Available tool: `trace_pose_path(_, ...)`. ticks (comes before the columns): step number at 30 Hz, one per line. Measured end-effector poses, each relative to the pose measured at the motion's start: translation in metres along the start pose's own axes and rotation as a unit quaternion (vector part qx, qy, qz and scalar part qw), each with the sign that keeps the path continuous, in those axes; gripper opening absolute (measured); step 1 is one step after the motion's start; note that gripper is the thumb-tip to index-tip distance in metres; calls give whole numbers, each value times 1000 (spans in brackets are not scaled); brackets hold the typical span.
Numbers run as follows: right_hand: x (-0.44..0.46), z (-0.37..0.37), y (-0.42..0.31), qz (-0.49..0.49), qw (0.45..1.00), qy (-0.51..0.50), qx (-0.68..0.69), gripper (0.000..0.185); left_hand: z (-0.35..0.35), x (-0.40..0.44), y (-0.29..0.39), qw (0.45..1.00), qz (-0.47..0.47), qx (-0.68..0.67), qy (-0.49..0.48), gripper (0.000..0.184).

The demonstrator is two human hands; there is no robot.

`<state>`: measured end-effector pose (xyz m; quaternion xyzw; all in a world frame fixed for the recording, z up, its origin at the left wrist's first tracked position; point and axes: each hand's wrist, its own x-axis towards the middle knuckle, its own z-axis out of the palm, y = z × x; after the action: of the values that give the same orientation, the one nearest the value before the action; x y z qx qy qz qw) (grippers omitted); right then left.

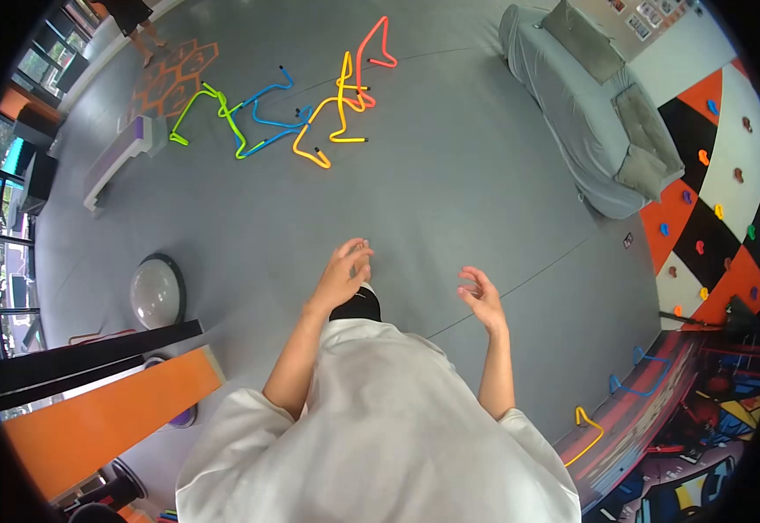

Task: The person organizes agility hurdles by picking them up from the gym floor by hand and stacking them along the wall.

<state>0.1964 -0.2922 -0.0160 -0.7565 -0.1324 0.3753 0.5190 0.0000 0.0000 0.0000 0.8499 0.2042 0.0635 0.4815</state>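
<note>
Left hand (345, 275) and right hand (483, 301): unclenched, fingers loosely curled — raised above grey floor (458, 183). Bent yellow tube (340, 99): eleven o'clock. Domed balance trainer (156, 295): nine o'clock.

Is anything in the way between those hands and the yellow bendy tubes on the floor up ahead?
Nothing visible: just grey floor lies between the left hand or right hand and the yellow tubes.

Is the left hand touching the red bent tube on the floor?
Apart. The head view shows a clear stretch of grey floor between the left hand and the red bent tube.
</note>
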Motion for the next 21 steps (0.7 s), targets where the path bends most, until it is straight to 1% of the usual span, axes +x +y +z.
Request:
trace_pose_path(2, 6, 3, -12, -26, 999, 10, 20, 55, -1, 7, 1, 1000, -10, 3, 11, 32)
trace_pose_path(3, 64, 0, -55, -19, 1000, 10, -12, 53, -15, 70, -15, 999, -17, -30, 4, 32)
trace_pose_path(5, 117, 26, -89, -45, 999, -11, -12, 48, -52, 113, -30, 1000, -22, -19, 4, 31)
trace_pose_path(6, 128, 38, -106, -42, 998, -34, -20, 46, -63, 123, -42, 999, -27, -30, 12, 30)
trace_pose_path(8, 159, 46, -148, -44, 995, -75, -45, 41, -78, 160, -67, 997, -27, -57, 35, 29)
trace_pose_path(9, 177, 46, -160, -41, 994, -91, -49, 39, -91, 178, -76, 998, -28, -40, 34, 28)
trace_pose_path(11, 201, 42, -173, -23, 991, -122, -54, 35, -105, 210, -94, 999, -37, -8, 24, 27)
trace_pose_path(14, 239, 22, -167, 17, 992, -97, -80, 32, -139, 251, -86, 998, -38, 41, 21, 24)
trace_pose_path(17, 278, 6, -165, 51, 992, -83, -78, 29, -165, 290, -83, 996, -20, -17, 85, 22)
trace_pose_path(20, 331, 0, -176, 42, 991, -82, -100, 32, -174, 324, -86, 978, -62, -114, 163, 19)
trace_pose_path(21, 349, -1, -182, 22, 990, -83, -113, 33, -172, 334, -90, 975, -69, -110, 183, 18)
